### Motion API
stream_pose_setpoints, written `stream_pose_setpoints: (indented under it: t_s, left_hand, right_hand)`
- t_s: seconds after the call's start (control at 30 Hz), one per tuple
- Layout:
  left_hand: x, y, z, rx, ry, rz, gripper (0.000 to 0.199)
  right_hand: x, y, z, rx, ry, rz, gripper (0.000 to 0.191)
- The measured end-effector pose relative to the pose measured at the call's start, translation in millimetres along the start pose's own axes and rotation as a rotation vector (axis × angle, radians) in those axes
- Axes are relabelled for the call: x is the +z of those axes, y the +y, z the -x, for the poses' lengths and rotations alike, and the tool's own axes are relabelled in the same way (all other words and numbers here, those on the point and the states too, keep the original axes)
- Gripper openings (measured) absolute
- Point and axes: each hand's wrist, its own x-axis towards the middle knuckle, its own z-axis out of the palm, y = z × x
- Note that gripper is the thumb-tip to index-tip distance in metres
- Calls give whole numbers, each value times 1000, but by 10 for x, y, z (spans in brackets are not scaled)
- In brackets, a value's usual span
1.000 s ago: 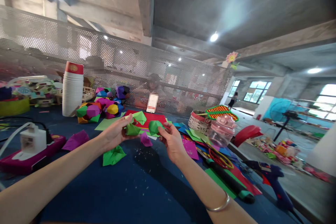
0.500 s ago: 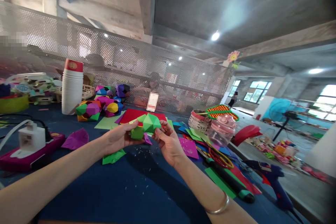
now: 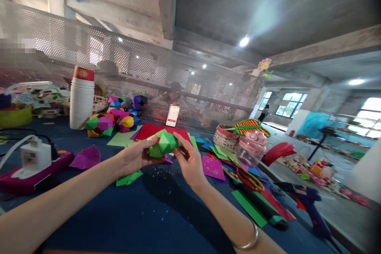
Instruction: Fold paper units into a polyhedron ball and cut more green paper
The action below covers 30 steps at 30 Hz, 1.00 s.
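A faceted green folded-paper piece (image 3: 165, 143) is held up over the blue table between both hands. My left hand (image 3: 138, 154) is closed on its left side, thumb on top and fingers underneath. With thumb and fingertips, my right hand (image 3: 189, 158) grips the right side. Beneath my left hand lies a folded green paper (image 3: 129, 177). A bit of purple paper (image 3: 168, 159) shows just below the held piece. Red paper sheets (image 3: 149, 131) lie behind it. Small pale scraps are scattered on the table under the hands.
Finished multicoloured paper balls (image 3: 101, 125) and a stack of paper cups (image 3: 81, 99) stand at the left, near a purple power strip (image 3: 62, 158). On the right are scissors (image 3: 251, 178), a black-handled tool (image 3: 262, 204), a glue gun (image 3: 311, 202) and a clear jar (image 3: 252, 149). A phone (image 3: 172, 116) leans on the mesh partition.
The right-hand part of the green paper has moved left against the rest, so the piece looks more compact. My right hand has shifted slightly left, its fingers now higher over the piece.
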Motion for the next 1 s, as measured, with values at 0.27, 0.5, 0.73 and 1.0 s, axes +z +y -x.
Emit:
stream_pose_setpoints:
  t_s: [0.27,0.5,0.73,1.0]
  left_hand:
    - [-3,-17,9,-26,-7,37,22]
    - [32,-6,20,-20,-19,59,22]
    - [75,0,59,-49,-15,104,24]
    - [65,-11,44,-29,-23,123,28]
  right_hand:
    - [14,15,-2,1,105,-55,49]
    - [33,5,35,-84,93,49,46]
    - [46,17,60,-100,146,39,45]
    - [42,19,73,-133,116,119,50]
